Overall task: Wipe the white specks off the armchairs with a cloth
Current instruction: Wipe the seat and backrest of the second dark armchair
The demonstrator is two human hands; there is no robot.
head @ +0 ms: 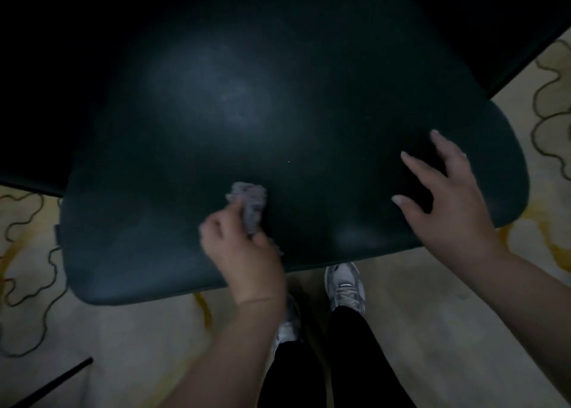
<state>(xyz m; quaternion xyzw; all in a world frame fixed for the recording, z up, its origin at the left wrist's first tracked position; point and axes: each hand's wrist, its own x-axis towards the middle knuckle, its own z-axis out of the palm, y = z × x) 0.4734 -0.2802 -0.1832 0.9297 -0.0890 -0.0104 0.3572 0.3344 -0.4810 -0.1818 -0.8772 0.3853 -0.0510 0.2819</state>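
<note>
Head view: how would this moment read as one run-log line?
left hand: grips grey cloth on armchair seat | right hand: spread open on seat | white speck: remains

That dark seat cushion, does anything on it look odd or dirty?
One tiny white speck sits on the dark seat cushion, just beyond the grey cloth bunched in the left hand. The right hand rests spread on the cushion. No tears or spills show.

A pale carpet (pixel 432 315) with dark wavy lines and yellow patches lies to the left, right and near side. Two grey-and-white sneakers (pixel 344 285) stand on it near the middle, below black trouser legs (pixel 355 361). A thin black rod (pixel 52 383) crosses the near-left corner
</note>
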